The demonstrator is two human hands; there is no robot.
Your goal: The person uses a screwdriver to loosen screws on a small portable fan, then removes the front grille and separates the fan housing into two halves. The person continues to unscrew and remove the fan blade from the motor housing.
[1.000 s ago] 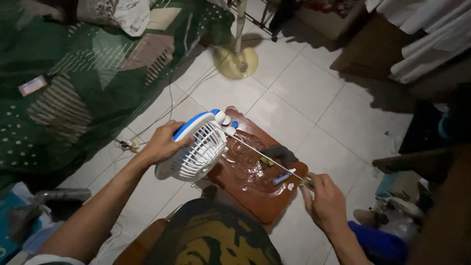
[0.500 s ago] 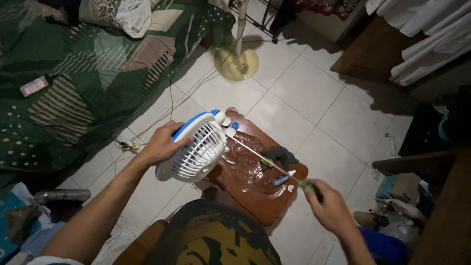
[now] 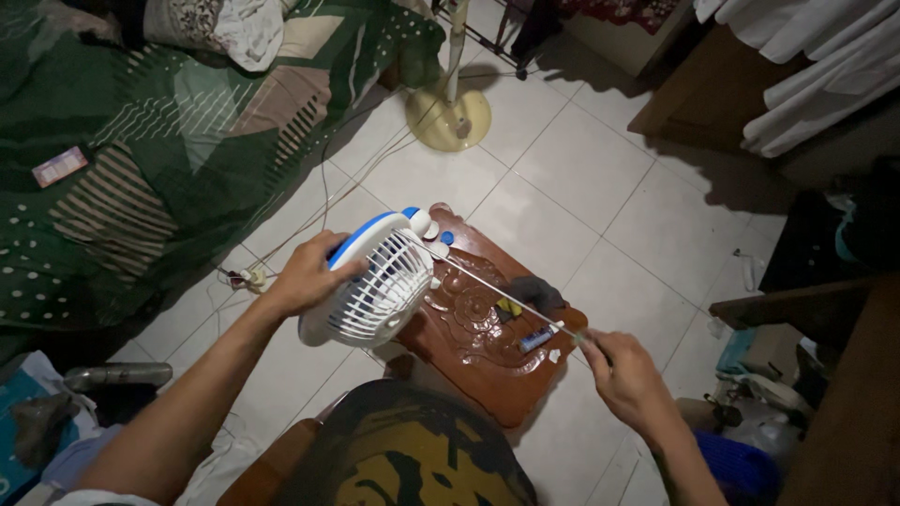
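While a green patterned bedspread (image 3: 141, 159) fills the far left of the view, with a small pinkish packet (image 3: 60, 166) lying on it, the person's left forearm reaches up from the lower left across pale floor tiles (image 3: 562, 159). The left hand (image 3: 307, 274) is closed around the rim of a small white and blue desk fan (image 3: 370, 281), fingers curled over the blue back edge, holding the fan tilted with its white grille facing down and toward the viewer. The fan sits at the left end of a carved reddish-brown wooden stool (image 3: 478, 333), partly overhanging its edge. Thin white cables (image 3: 328, 201) trail over the tiles behind the fan toward a cream round pedestal fan base (image 3: 448, 117) standing farther back, well apart from the stool. From the fan's upper right side, near two small white knobs and a blue cap, a long thin screwdriver (image 3: 497, 289) runs diagonally down to the right, its metal shaft crossing above the stool top. On the stool, under the shaft, lie a dark grey crumpled cloth (image 3: 536, 290), a small yellow piece just beside it, and a small blue cylindrical thing (image 3: 536, 339). The right hand (image 3: 626, 375) is closed around the screwdriver's handle just off the stool's right corner; the handle is mostly hidden in the grip. At the far right are dark wooden furniture (image 3: 825, 319) and white hanging fabric (image 3: 806, 66).
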